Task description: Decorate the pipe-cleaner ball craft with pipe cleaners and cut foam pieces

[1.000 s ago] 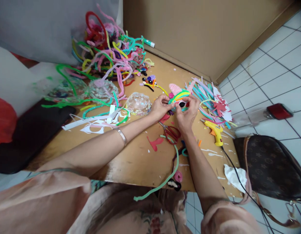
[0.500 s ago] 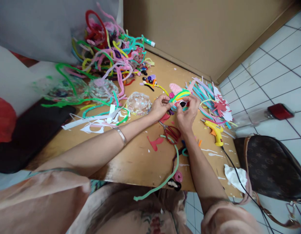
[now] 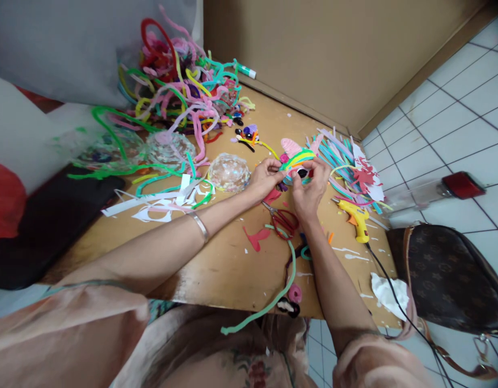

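Observation:
Between my two hands is a colourful pipe-cleaner craft figure (image 3: 300,158) with green, yellow and orange bands, pink ear-like shapes on top and a black-and-white eye. My left hand (image 3: 268,175) pinches its left side. On the right side, my right hand (image 3: 313,186) is closed around the figure, the thumb close to the eye. The fingers cover part of it. Just below lie red-handled scissors (image 3: 284,222) and a red cut-out piece (image 3: 257,237). A pale green pipe cleaner (image 3: 292,269) runs from near the scissors over the table's front edge.
A yellow glue gun (image 3: 356,218) with a black cord lies at the right, near a brown bag (image 3: 458,275). Loose pipe cleaners (image 3: 184,97) pile up at the back left. A clear dome (image 3: 229,172) and white paper scraps (image 3: 163,202) sit left of my hands.

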Demonstrator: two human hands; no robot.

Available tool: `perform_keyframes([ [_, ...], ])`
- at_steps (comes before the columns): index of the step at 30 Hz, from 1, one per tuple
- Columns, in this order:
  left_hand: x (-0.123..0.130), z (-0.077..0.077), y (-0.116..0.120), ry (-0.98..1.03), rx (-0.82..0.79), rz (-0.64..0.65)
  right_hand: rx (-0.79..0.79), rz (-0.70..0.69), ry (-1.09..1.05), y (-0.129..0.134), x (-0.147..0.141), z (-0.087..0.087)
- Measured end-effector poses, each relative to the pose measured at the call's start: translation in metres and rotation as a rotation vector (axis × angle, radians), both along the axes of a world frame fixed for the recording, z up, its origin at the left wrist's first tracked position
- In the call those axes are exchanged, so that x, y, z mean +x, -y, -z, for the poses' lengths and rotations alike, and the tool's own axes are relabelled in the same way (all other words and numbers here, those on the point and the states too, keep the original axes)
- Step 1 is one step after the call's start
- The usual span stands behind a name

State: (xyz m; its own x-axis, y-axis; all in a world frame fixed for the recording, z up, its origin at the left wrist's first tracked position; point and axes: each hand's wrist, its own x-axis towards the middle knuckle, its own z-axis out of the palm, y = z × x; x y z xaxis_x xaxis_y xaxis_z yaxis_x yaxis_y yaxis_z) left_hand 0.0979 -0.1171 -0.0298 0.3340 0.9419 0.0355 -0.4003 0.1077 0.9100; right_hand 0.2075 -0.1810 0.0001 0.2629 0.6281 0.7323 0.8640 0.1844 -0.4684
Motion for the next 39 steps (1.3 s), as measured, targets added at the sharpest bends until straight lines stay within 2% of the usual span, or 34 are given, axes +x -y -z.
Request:
perform_keyframes([
  [9,0.0021,-0.0007,0.0011,-0.053,0.05,-0.069,0.013,-0.003,-0.01,-0.0017,-0.0027,0.0006],
  [24,0.0042,0.0001,0.0009,-0.037,0.059,-0.052,0.065,0.015,0.0,-0.0039,-0.0069,-0.0003],
  [39,0.0039,-0.0019,0.0011,-0.024,0.025,-0.067,0.046,-0.074,-0.024,0.0007,-0.0015,-0.001],
])
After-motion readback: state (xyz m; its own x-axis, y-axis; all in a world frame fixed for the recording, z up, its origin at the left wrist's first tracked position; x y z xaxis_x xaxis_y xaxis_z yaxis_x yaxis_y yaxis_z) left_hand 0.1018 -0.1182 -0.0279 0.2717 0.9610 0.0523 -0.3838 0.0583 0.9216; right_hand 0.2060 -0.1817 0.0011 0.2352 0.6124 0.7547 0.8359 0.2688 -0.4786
